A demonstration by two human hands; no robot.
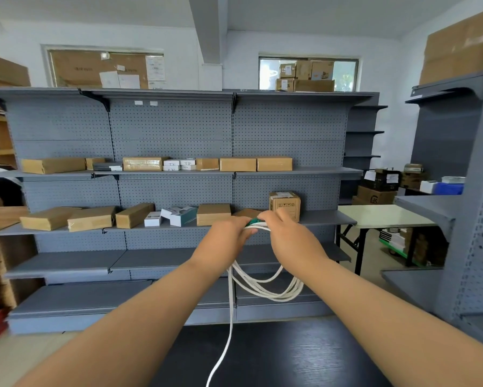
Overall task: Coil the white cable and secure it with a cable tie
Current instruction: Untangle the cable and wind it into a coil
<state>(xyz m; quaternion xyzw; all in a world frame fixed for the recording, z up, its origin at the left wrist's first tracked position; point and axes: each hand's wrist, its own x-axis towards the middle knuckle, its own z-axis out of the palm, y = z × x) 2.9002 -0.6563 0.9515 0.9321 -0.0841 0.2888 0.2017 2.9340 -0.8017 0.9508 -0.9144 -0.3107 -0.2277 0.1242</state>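
The white cable hangs in several loops below my two hands, held up in the air over a dark table. One loose strand drops down to the bottom edge of the view. My left hand grips the top of the loops. My right hand is closed beside it on the same bundle. A green cable tie shows between the fingers of both hands, lying against the top of the bundle. Which hand pinches the tie is hidden by the fingers.
A dark wood-grain table lies below my arms. A grey pegboard shelving unit with cardboard boxes stands ahead. A small upright box sits just behind my hands. A pale folding table stands to the right.
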